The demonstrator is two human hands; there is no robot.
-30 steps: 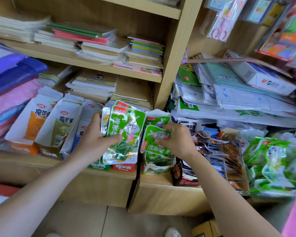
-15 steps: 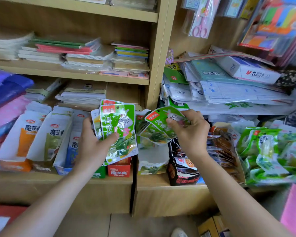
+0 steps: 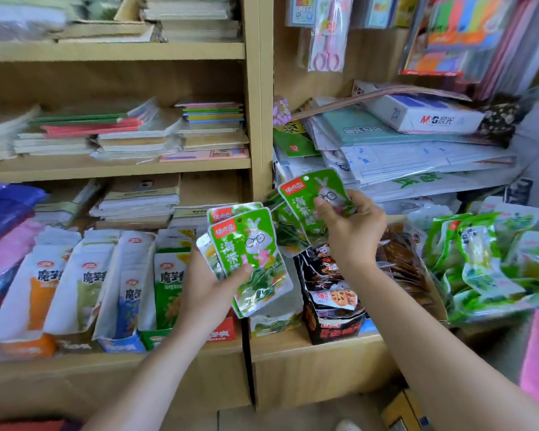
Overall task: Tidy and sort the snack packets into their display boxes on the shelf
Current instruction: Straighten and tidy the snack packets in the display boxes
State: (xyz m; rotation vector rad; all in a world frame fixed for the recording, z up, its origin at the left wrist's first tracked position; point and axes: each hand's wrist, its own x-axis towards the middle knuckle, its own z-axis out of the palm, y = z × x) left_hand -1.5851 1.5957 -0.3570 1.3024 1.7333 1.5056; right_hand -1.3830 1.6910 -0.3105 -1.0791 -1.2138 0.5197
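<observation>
My left hand (image 3: pixel 207 287) grips a fanned stack of green snack packets (image 3: pixel 251 259) with a rabbit print, thumb across the front one. My right hand (image 3: pixel 352 230) pinches another green rabbit packet (image 3: pixel 307 194) by its upper part, lifted above and to the right of the stack, with more green packets trailing under it. Below both hands, on the bottom shelf, stand open display boxes: white ones with orange, green and blue fronts (image 3: pixel 84 290) at left, and a black box of brown packets (image 3: pixel 335 306) under my right wrist.
A loose heap of green packets (image 3: pixel 486 265) lies at right on the shelf. Notebooks (image 3: pixel 131 132) fill the middle shelf; stacked paper and a white box (image 3: pixel 417 116) sit above right. A wooden upright (image 3: pixel 257 98) divides the two shelf units.
My right hand has lifted its green packet up out of the box and further right. My left hand has raised its stack slightly. The view has tilted upward.
</observation>
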